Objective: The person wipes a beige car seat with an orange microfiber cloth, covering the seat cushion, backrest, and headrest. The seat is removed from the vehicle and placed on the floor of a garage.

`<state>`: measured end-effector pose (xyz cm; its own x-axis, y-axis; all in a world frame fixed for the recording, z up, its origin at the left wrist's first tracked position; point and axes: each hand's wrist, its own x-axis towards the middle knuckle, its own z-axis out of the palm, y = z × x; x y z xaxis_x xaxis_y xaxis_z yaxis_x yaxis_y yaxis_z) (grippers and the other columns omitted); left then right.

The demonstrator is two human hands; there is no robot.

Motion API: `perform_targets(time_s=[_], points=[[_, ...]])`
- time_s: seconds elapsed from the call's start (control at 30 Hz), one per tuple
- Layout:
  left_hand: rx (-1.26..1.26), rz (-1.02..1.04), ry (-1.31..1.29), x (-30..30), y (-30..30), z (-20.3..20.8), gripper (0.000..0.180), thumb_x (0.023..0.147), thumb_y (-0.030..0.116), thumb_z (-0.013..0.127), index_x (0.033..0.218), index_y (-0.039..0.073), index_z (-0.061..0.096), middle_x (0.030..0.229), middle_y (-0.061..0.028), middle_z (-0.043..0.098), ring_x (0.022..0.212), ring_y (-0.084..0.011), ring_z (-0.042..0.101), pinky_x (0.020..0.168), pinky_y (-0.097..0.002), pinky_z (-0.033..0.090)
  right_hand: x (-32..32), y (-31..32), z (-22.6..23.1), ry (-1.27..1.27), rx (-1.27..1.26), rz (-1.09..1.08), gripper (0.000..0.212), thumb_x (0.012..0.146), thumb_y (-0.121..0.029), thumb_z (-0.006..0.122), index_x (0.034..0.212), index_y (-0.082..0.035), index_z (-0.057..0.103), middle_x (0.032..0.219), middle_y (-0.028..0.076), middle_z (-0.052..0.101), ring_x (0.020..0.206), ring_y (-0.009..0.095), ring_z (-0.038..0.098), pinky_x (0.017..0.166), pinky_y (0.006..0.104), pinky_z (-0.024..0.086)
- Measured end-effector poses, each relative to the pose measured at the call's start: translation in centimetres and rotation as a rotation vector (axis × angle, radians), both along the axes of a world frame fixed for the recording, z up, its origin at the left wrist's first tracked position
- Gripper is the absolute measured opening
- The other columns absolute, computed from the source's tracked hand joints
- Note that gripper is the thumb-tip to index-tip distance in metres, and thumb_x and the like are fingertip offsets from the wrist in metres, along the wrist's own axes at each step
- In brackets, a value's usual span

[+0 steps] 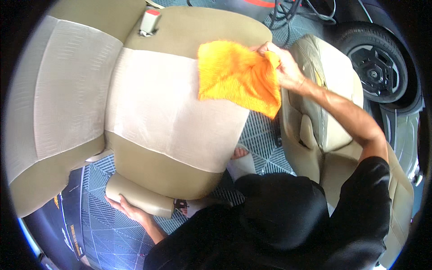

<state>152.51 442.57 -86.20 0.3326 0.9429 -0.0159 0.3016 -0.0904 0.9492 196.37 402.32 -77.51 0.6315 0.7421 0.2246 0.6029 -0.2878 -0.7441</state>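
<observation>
A beige car seat (148,96) with pale fabric panels and olive-tan borders lies in front of me, its backrest (72,85) to the left. My right hand (280,63) pinches an orange cloth (238,74) by its right part. The cloth hangs spread over the seat cushion's right edge. At the lower left, my left hand (128,208) grips the outer side of a tan armrest (139,196) beside the cushion. Part of its fingers is hidden under the armrest.
A second beige seat (335,72) stands at the right, my right arm passing over it. Beyond it is a car wheel (373,72). Black cables (288,11) lie at the top. A seat-belt buckle (149,22) stands by the backrest. Grey-blue grid tiles (265,139) cover the floor.
</observation>
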Motion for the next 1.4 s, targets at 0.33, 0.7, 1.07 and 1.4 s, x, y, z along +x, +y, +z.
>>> perform_targets(time_s=[0.33,0.7,1.07,1.4], points=[[-0.023,0.019,0.034,1.5,-1.0,2.1,0.066,0.108,0.032,0.047,0.164,0.009,0.022,0.162,-0.0203,0.033,0.144,-0.0341,0.039,0.119,-0.0437,0.031,-2.0,10.6,3.9,1.14,0.884,0.137,0.054,0.105,-0.042,0.05,0.139,-0.001,0.055,0.138,0.014,0.062,0.125,0.029,0.063,0.107,0.0442,0.051],[-0.249,0.026,-0.027,1.3,-1.1,2.5,0.085,0.096,0.021,0.069,0.164,0.009,0.02,0.154,-0.0231,0.038,0.137,-0.0359,0.044,0.114,-0.0463,0.037,-1.7,25.8,-7.9,-0.499,-0.482,0.174,0.068,0.095,-0.057,0.059,0.148,-0.016,0.054,0.161,0.007,0.042,0.155,0.04,0.024,0.12,0.0712,0.015],[-0.217,0.076,0.012,0.9,-0.7,2.5,0.085,0.094,0.02,0.068,0.163,0.009,0.019,0.151,-0.0219,0.041,0.134,-0.0355,0.045,0.114,-0.0459,0.034,4.3,25.9,0.0,-0.442,-0.244,-0.287,0.051,0.099,-0.043,0.058,0.137,-0.009,0.062,0.158,0.015,0.046,0.15,0.04,0.034,0.118,0.0708,0.027],[-0.254,0.07,-0.04,2.4,-1.3,3.0,0.084,0.093,0.019,0.069,0.162,0.008,0.022,0.151,-0.023,0.042,0.134,-0.035,0.046,0.113,-0.0454,0.038,10.1,23.1,-5.3,-0.572,-0.379,-0.109,0.045,0.086,-0.019,0.071,0.13,-0.019,0.069,0.153,0.011,0.051,0.139,0.036,0.05,0.119,0.0492,0.039]])
